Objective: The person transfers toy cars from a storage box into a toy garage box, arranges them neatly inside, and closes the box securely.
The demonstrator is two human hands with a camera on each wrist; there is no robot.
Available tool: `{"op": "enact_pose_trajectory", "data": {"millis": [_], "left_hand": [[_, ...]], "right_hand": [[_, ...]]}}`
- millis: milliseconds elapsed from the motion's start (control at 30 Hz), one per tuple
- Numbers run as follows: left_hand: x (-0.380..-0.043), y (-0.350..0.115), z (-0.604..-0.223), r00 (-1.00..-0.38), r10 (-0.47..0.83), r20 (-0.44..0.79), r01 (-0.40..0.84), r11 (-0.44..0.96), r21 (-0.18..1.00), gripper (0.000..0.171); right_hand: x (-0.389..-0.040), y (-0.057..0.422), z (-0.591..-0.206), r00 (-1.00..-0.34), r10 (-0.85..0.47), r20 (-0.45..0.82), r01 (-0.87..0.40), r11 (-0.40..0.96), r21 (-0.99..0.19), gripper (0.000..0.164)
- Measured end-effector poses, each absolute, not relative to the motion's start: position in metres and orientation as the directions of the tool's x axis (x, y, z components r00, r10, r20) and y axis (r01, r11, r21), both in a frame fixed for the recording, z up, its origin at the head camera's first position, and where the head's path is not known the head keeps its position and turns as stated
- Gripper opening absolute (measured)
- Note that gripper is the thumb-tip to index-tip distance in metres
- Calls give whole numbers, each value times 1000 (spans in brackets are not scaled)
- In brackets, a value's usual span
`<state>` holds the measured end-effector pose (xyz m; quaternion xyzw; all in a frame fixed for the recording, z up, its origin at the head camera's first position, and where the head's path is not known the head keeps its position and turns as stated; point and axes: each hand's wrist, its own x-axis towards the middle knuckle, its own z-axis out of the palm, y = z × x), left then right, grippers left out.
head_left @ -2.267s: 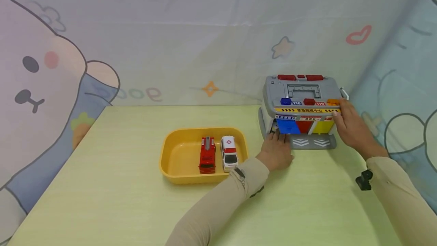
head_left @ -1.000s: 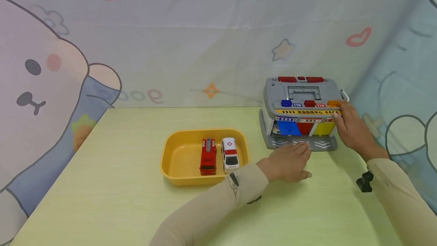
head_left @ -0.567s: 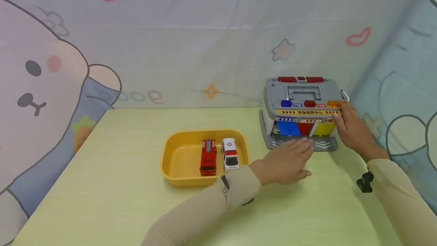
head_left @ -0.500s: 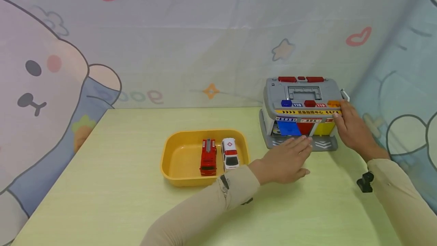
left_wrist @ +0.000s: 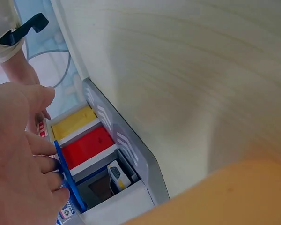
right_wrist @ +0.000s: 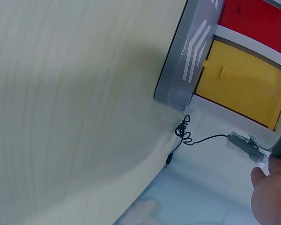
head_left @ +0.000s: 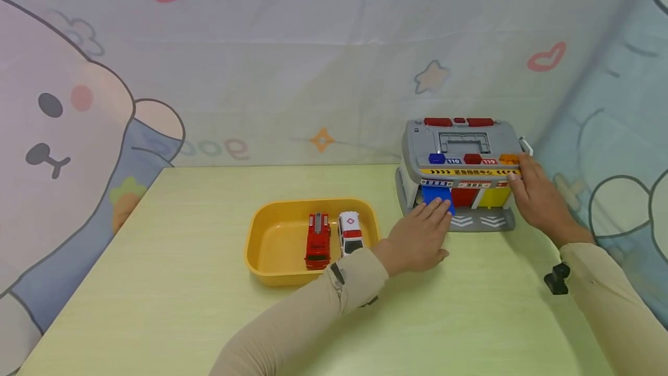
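A grey toy rescue garage (head_left: 464, 143) with blue, red and yellow doors stands at the right back of the table. My left hand (head_left: 419, 239) reaches to its left bay, fingers extended against the blue door (head_left: 434, 193). In the left wrist view that door (left_wrist: 70, 176) is swung outward, and a white toy car (left_wrist: 118, 175) sits inside the bay. My right hand (head_left: 540, 196) rests against the garage's right front corner, thumb by the front edge. The red door (head_left: 463, 196) and yellow door (head_left: 494, 196) are closed.
Left of the garage stands a yellow tray (head_left: 276, 278) holding a red toy fire engine (head_left: 318, 242) and a white-and-red toy ambulance (head_left: 350, 228). My left sleeve (head_left: 313, 306) passes over the tray's front right corner. A coiled black cord (right_wrist: 183, 131) lies beside the garage.
My left hand first drew away from the left bay to the garage's front, then came back left to the blue door, which now sticks out further. My right hand has stayed put.
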<state>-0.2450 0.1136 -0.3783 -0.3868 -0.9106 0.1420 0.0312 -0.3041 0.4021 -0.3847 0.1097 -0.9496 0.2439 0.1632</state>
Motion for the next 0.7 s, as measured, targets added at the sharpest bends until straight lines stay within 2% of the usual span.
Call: {"op": "enact_pose_trajectory", "data": {"millis": [233, 700], "left_hand": [[-249, 115, -379, -702, 705, -97, 693, 646, -318, 72], [-255, 132, -379, -762, 617, -197, 647, 705, -290, 67]], "right_hand": [[-305, 404, -384, -918, -137, 371, -302, 849, -434, 65], [-302, 401, -382, -930, -121, 346, -273, 858, -435, 67]]}}
